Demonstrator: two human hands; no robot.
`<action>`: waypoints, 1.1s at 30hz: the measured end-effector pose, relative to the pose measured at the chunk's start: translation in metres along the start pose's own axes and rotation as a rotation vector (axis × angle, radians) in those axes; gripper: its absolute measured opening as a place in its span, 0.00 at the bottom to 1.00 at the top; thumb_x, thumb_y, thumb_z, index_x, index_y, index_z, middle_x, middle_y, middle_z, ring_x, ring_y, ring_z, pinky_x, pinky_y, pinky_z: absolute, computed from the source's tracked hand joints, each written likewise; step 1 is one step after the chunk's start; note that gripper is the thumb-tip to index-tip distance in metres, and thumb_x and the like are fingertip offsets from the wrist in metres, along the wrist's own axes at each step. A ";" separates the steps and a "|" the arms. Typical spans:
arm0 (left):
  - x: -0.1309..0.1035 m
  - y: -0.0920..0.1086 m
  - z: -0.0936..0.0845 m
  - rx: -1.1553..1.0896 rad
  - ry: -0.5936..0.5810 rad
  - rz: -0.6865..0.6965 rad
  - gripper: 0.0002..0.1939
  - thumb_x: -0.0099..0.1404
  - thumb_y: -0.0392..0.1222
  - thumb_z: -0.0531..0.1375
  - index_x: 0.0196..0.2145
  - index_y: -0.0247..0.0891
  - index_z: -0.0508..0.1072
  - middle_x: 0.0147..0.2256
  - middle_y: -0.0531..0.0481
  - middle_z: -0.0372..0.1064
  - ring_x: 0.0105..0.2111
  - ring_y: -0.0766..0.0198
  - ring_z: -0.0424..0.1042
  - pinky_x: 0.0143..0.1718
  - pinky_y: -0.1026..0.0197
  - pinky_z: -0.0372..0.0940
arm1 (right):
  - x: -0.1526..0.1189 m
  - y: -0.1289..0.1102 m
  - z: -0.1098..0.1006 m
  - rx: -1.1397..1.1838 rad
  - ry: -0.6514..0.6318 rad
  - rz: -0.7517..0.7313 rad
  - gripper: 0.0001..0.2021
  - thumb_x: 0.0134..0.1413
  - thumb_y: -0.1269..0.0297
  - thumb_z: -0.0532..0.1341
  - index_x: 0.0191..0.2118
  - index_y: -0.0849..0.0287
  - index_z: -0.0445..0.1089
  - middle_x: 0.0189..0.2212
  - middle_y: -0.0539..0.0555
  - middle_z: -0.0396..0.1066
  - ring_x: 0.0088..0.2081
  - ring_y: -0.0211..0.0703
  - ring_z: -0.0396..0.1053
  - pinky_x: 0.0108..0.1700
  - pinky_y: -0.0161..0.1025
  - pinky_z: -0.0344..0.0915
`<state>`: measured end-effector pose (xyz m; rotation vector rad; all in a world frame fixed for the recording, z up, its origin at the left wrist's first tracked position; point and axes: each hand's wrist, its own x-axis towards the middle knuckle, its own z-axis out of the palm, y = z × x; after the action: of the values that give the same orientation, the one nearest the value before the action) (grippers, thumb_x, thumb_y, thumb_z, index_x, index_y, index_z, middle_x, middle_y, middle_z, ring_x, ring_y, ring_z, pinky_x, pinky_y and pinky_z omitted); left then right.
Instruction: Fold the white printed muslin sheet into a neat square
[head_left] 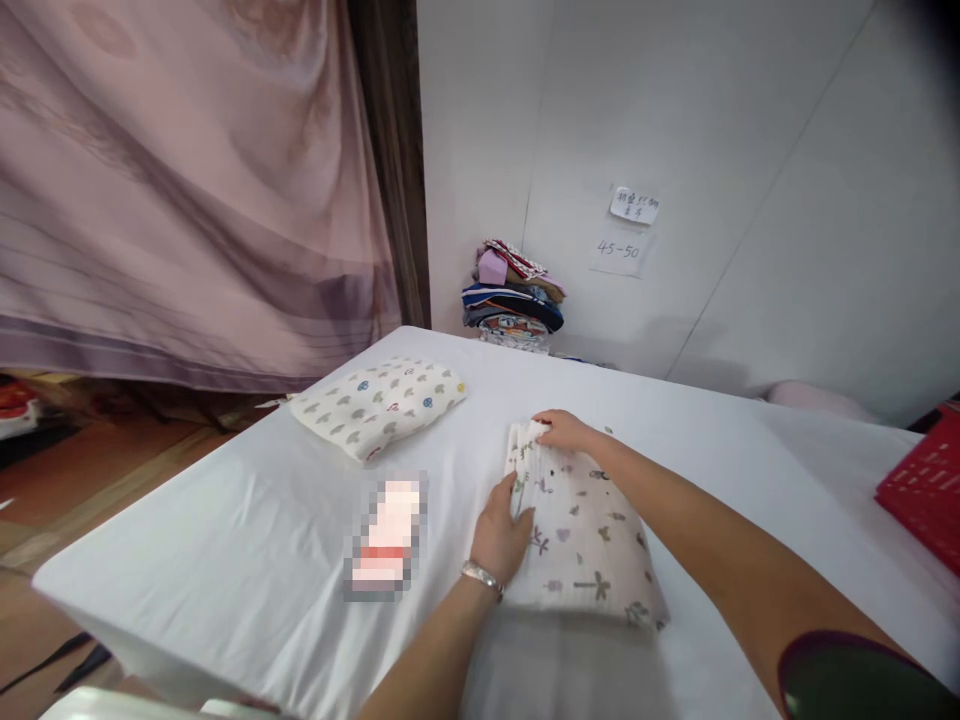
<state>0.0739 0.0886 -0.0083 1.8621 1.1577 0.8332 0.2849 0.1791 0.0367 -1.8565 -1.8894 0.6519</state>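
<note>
Leftmost on the white sheet point(225, 540): a printed bundle point(386, 400), well apart from both hands, and nearer the wearer a pixelated block point(386, 540), unreadable. Next, left hand point(499, 530), palm toward the cloth point(589, 550), half open, thumb parted from the fingers and laid on the top; cannot tell whether the edge is gripped or only steadied. Cloth lies directly right of this hand, flat on the sheet, touching it along its left edge. Neither hand is the nearer, both being in contact: left partway down that edge, right at the far left corner. Right hand point(566, 432) has its fingers drawn together there, seemingly pinching the folds; from it, most of the cloth spreads back toward the wearer. Long axis runs far to near, slanting right; narrower, layered end points away and slightly left, wider end toward the wearer. Far right, well apart: a red thing point(926, 485).
</note>
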 end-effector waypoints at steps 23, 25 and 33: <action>-0.006 0.006 0.000 0.214 -0.061 0.059 0.26 0.58 0.36 0.50 0.55 0.35 0.53 0.48 0.42 0.60 0.44 0.59 0.65 0.45 0.58 0.60 | -0.002 -0.001 -0.012 0.137 -0.066 -0.070 0.24 0.35 0.68 0.62 0.46 0.61 0.69 0.40 0.54 0.70 0.40 0.43 0.67 0.45 0.37 0.60; -0.006 0.006 -0.001 0.217 -0.062 0.064 0.27 0.58 0.36 0.50 0.55 0.35 0.53 0.49 0.41 0.59 0.45 0.58 0.64 0.46 0.58 0.59 | -0.015 0.002 -0.022 0.172 -0.107 -0.056 0.21 0.34 0.67 0.62 0.41 0.61 0.71 0.36 0.52 0.72 0.37 0.42 0.68 0.41 0.35 0.62; -0.008 0.007 -0.001 0.235 -0.063 0.108 0.27 0.57 0.35 0.50 0.55 0.36 0.53 0.49 0.42 0.59 0.44 0.59 0.65 0.45 0.59 0.60 | -0.024 0.001 -0.052 0.334 -0.446 0.025 0.14 0.29 0.72 0.60 0.30 0.60 0.74 0.46 0.52 0.67 0.45 0.45 0.65 0.42 0.32 0.62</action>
<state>0.0731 0.0799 -0.0031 2.1434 1.1647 0.7167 0.3174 0.1571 0.0792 -1.6138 -1.8625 1.3912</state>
